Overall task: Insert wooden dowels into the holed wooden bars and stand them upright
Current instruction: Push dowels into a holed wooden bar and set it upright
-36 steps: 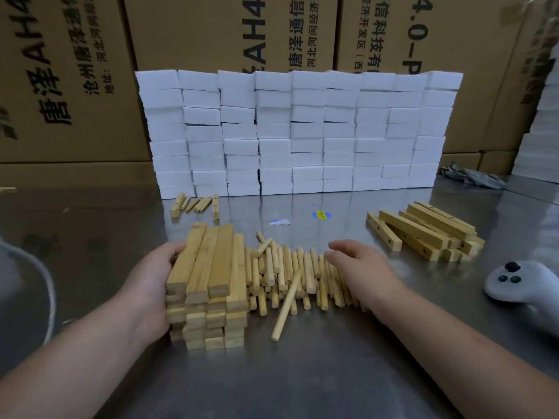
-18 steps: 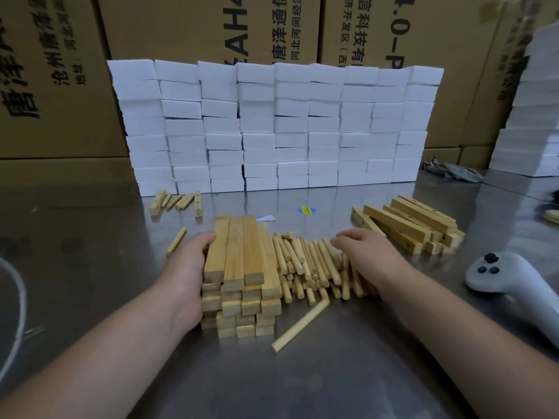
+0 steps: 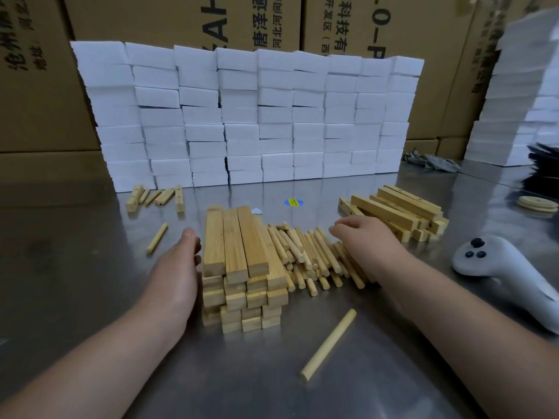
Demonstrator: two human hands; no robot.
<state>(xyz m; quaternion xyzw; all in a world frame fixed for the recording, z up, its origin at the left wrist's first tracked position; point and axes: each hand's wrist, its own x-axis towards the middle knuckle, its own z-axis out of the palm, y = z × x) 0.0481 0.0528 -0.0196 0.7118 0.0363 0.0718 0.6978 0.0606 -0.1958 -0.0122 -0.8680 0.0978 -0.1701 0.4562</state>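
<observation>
A stack of wooden bars (image 3: 239, 261) stands in the middle of the steel table (image 3: 90, 267). My left hand (image 3: 178, 267) presses flat against the stack's left side. Right of the stack lies a heap of wooden dowels (image 3: 308, 252). My right hand (image 3: 366, 237) rests on the right end of that heap, fingers slightly bent over the dowels. One loose dowel (image 3: 329, 343) lies near the table's front. Another dowel (image 3: 157, 237) lies left of my left hand. A second pile of holed bars (image 3: 396, 210) sits behind my right hand.
A wall of white foam blocks (image 3: 248, 116) stands at the back, with a few short bars and dowels (image 3: 154, 196) at its foot. A white controller (image 3: 508, 273) lies at the right. Wooden discs (image 3: 537, 203) sit far right. Cardboard boxes (image 3: 36, 86) line the rear.
Both hands pushed the bar stack and the dowel heap together and away from me. One dowel was left behind near the front, another at the left.
</observation>
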